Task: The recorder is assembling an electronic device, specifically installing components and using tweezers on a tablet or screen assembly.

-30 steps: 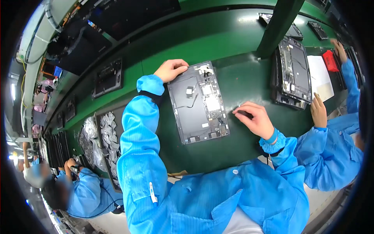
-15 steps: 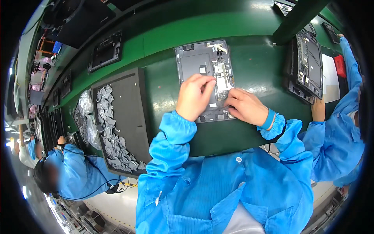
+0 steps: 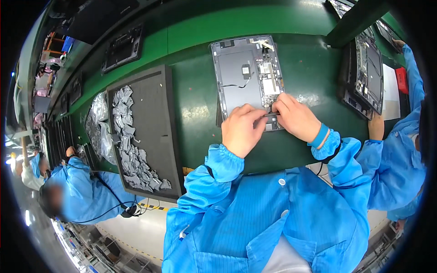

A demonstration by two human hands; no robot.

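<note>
An opened tablet [image 3: 234,91] lies on the green bench in front of me. It has a grey inner panel, with a circuit board [image 3: 269,75] along its right side. A loose black cable [image 3: 236,85] curves across the panel. My left hand [image 3: 243,129] is over the tablet's near edge, thumb and forefinger pinched. My right hand [image 3: 297,117], with a blue wristband, pinches just beside it. Between the fingertips of both hands runs a thin dark strip [image 3: 271,114], close above the lower end of the board. The fingers partly hide it.
Left of the tablet stands a dark foam tray [image 3: 152,132] holding many crumpled grey pieces [image 3: 129,132]. Clear plastic bags [image 3: 101,129] lie beyond it. Stacked opened tablets [image 3: 366,75] stand at right, near a co-worker's hand [image 3: 376,126] and a red box [image 3: 401,81]. A dark post [image 3: 357,22] rises behind.
My left hand has come down and right from above the panel to meet the right hand at the near edge. The black cable on the panel is now uncovered. The view has shifted slightly.
</note>
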